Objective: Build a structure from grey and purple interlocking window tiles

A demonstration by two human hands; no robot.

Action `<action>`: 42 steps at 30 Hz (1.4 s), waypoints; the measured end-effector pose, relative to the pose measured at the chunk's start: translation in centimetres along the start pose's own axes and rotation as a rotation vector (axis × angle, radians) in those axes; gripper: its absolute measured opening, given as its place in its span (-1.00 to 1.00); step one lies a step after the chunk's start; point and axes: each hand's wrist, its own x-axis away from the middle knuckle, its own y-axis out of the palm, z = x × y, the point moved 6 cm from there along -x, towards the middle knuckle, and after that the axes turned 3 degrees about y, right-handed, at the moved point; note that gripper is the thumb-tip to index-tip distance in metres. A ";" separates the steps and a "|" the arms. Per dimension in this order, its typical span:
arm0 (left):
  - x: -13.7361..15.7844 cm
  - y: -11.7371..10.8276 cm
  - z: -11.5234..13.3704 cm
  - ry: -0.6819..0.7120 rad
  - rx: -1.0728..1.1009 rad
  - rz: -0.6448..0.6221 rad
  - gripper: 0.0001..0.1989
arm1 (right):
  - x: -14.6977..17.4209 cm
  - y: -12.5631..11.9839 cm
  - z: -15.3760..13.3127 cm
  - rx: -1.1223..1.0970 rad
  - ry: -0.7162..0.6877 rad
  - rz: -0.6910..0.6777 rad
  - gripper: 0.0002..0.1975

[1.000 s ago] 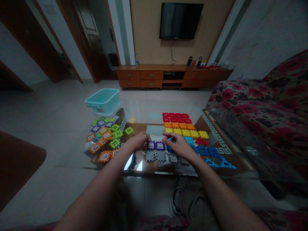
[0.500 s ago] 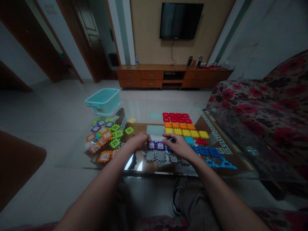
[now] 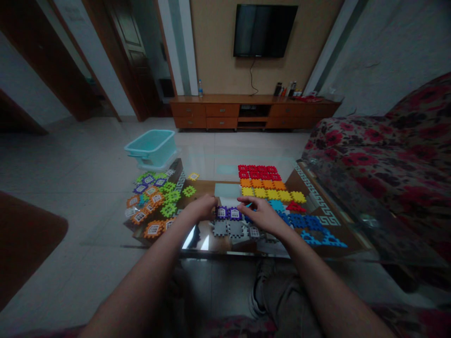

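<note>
Two purple interlocking tiles with white windows lie side by side on the glass table, a left purple tile [image 3: 221, 213] and a right purple tile [image 3: 235, 214]. My left hand [image 3: 205, 206] is closed at the outer edge of the left one, its fingertips partly hidden. At the other end, my right hand [image 3: 260, 211] has thumb and forefinger apart, the thumb by the right purple tile's edge. Nearer to me is a row of grey tiles [image 3: 228, 229]. Blue tiles [image 3: 302, 221] are partly covered by my right hand. A light blue tile [image 3: 277, 205] sits just beyond it.
Red tiles [image 3: 259, 172], orange tiles [image 3: 262, 184] and yellow tiles [image 3: 272, 194] form rows farther back. Loose green tiles [image 3: 169, 197] and orange window tiles [image 3: 154, 229] lie to the left. A turquoise bin [image 3: 151, 145] stands past the glass table [image 3: 211, 252]; a flowered sofa [image 3: 355, 145] is on the right.
Almost nothing differs. My right hand's fingertips have shifted very slightly; my left hand and the tiles stay in place.
</note>
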 end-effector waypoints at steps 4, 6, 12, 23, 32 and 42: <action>0.1 -0.1 0.1 0.008 0.011 -0.002 -0.66 | 0.0 0.1 0.1 -0.001 -0.019 -0.003 -0.63; 0.1 -0.1 0.1 0.002 -0.002 -0.004 -0.68 | 0.0 0.1 0.1 -0.001 -0.023 -0.006 -0.63; 0.1 -0.2 0.3 0.003 0.000 -0.008 -0.67 | 0.1 0.2 0.1 0.013 -0.014 -0.015 -0.62; 0.1 -0.3 0.3 0.005 0.028 -0.019 -0.65 | 0.2 0.2 -0.2 0.012 -0.019 -0.028 -0.65; 0.2 0.3 -0.3 -0.034 0.003 -0.034 -0.67 | 0.2 0.2 -0.1 0.034 -0.017 -0.045 -0.61; 1.2 -0.4 -0.6 0.012 0.085 0.068 -0.59 | 0.3 0.3 -0.1 0.022 -0.012 -0.047 -0.66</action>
